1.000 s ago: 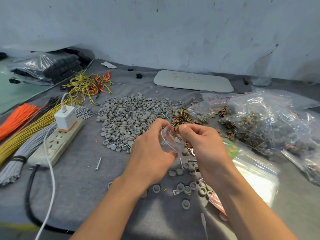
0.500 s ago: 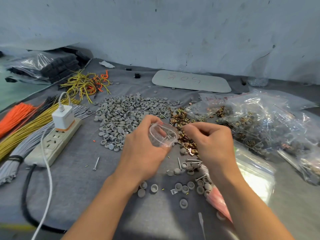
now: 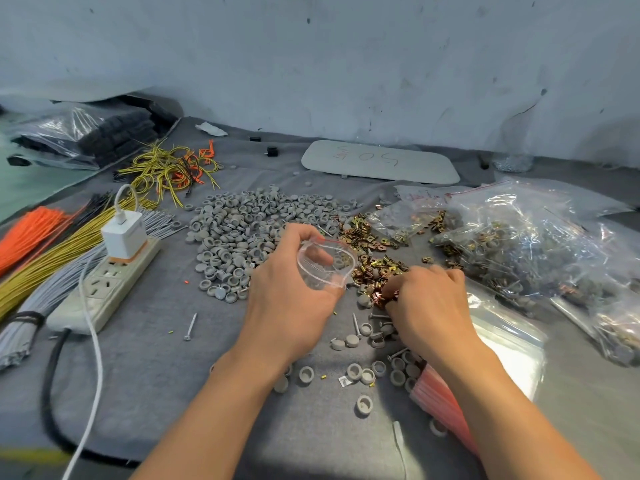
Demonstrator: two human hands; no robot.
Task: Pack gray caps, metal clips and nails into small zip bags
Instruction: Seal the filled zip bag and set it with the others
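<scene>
The left hand [image 3: 291, 299] grips a small zip bag [image 3: 327, 263] with its mouth held open, just right of the gray caps pile [image 3: 242, 233] on the desk [image 3: 156, 358]. Farther right of that pile, the right hand [image 3: 429, 306] curls down, its fingertips pinching metal clips [image 3: 381, 268]. A few nails [image 3: 356, 323] lie nearer than the pile.

Gray table [image 3: 156, 375] under caps [image 3: 242, 233], clips [image 3: 374, 268], wires [image 3: 52, 258]
</scene>
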